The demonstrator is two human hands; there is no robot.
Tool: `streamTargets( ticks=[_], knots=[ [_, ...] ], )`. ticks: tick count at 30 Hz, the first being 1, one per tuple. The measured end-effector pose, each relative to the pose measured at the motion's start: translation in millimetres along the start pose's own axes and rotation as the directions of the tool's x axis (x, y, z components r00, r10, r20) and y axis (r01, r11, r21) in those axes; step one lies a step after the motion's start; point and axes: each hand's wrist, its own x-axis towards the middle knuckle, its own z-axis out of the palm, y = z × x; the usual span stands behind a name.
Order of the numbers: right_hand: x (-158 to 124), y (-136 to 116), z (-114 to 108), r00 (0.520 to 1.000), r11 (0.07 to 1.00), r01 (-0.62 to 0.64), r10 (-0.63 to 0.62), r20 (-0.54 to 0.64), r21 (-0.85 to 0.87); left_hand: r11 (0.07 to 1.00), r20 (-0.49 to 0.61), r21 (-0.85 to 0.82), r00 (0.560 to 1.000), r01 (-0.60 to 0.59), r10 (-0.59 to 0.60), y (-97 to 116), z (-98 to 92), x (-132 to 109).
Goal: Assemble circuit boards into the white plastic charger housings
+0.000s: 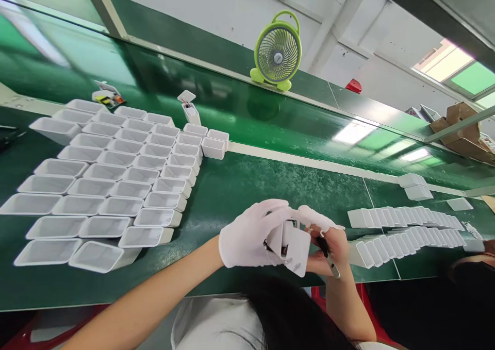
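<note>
In the head view, my left hand (253,234), in a white glove, wraps round a small white plastic case (288,239) held above the front of the bench. The case's flat lid (298,252) hangs tilted toward me, and small dark parts show between it and the body. My right hand (334,239), with white glove material over part of its fingers, is closed at the case's right side. A slim tool (328,257) with a black grip and a pale metallic end lies in that hand; its kind is unclear. The right fingertips are partly hidden.
Rows of open white plastic boxes (102,172) cover the green bench (263,185) at left. Two rows of white covers (402,242) lie at right. One opened case (190,110) stands by the back panel, and a green fan (277,56) sits on the shelf.
</note>
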Motion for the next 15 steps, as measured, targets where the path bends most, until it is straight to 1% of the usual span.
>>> streamTargets(
  ticks=[2, 3, 5, 6, 8, 12, 13, 15],
  knots=[
    [-1.2, 0.4, 4.3, 1.000, 1.000, -0.001, 0.001, 0.011, 0.012, 0.979, -0.026, 0.151, 0.989, -0.140, 0.145, -0.7, -1.4, 2.3],
    [-1.4, 0.6, 5.3, 1.000, 1.000, -0.006, 0.006, 0.030, 0.009, 0.961, -0.032, 0.209, 0.981, -0.182, 0.193, -1.0, -3.0, 3.9],
    [-1.1, 1.0, 5.9, 0.998, 1.000, -0.010, 0.011, 0.061, -0.011, 0.923, -0.022, 0.278, 0.958, -0.267, 0.284, -1.2, -7.0, 7.2],
    [-0.6, 1.1, 5.7, 0.998, 1.000, -0.004, 0.005, 0.059, -0.015, 0.916, -0.012, 0.277, 0.952, -0.292, 0.307, -1.3, -9.1, 8.5],
    [1.0, 0.5, 4.8, 0.999, 1.000, 0.016, -0.016, 0.051, -0.001, 0.911, -0.002, 0.271, 0.946, -0.312, 0.324, -1.2, -12.7, 9.6],
    [5.3, -2.1, 2.6, 0.996, 0.999, 0.003, -0.007, 0.090, 0.039, 0.908, -0.037, 0.258, 0.936, -0.330, 0.350, 1.7, -17.9, 6.5],
    [6.0, -1.9, 2.5, 0.995, 0.999, 0.003, -0.007, 0.100, 0.044, 0.915, -0.043, 0.247, 0.940, -0.319, 0.339, 3.2, -18.9, 5.6],
    [5.4, 0.9, 4.1, 0.994, 0.999, 0.007, -0.013, 0.104, 0.051, 0.942, -0.044, 0.228, 0.964, -0.247, 0.264, 6.6, -20.8, 5.0]
  ],
)
